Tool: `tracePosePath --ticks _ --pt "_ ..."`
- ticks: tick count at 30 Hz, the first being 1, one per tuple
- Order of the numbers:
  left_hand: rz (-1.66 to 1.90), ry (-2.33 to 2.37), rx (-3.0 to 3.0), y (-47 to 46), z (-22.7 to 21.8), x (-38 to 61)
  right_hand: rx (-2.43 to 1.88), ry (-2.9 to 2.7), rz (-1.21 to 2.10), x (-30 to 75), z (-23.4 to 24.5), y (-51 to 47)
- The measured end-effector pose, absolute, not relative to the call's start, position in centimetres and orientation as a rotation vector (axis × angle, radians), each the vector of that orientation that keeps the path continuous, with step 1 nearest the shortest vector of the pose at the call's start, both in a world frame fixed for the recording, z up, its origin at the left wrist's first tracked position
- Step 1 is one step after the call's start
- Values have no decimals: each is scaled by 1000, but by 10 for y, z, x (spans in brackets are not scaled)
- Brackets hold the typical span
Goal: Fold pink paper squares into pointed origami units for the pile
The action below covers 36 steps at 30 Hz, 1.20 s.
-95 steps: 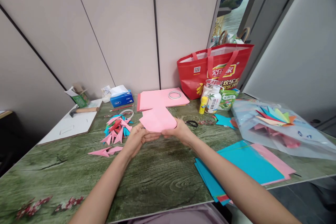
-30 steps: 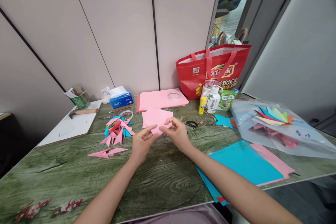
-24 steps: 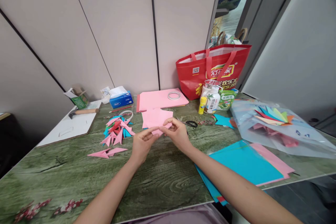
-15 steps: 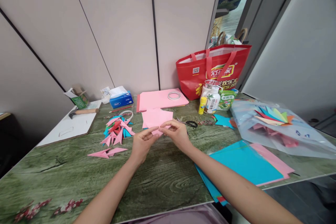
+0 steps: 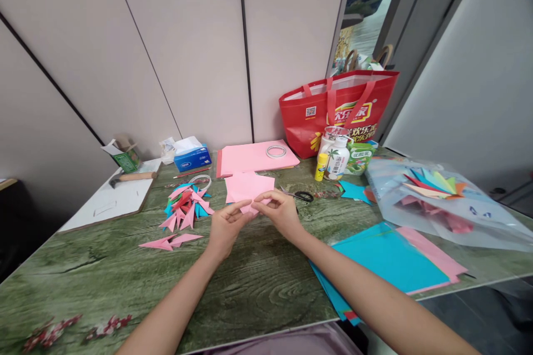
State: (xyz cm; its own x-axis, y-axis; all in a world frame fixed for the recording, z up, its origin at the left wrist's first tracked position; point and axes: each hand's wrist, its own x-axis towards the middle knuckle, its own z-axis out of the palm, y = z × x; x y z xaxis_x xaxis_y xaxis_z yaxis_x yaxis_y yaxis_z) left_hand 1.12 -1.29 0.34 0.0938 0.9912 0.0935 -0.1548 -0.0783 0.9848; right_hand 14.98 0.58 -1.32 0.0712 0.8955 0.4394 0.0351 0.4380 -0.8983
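Left hand (image 5: 225, 227), right hand (image 5: 281, 213), pinching pink paper (image 5: 249, 187)

Both forearms were bare, as were the left hand (image 5: 225, 228) and right hand (image 5: 282, 215). At six o'clock, a strip of mauve clothing (image 5: 291, 344) showed beneath the arms.

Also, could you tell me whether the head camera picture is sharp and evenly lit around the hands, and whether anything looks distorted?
Head view: soft, even light, only faint shadows on the table; the left hand, right hand and the pink paper they pinch are sharp, without motion blur; the wide lens splays the wall seams outward; mild sheen on the plastic bag.
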Motion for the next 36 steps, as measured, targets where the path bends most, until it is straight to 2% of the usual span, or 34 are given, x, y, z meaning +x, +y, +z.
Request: tracePosePath --ticks 22,36 --pt "1300 1084 1276 -9 1 5 -822 -1444 1040 153 -14 10" --pt "1289 1089 1327 -5 7 -1 -635 -1134 1364 161 -1 13"
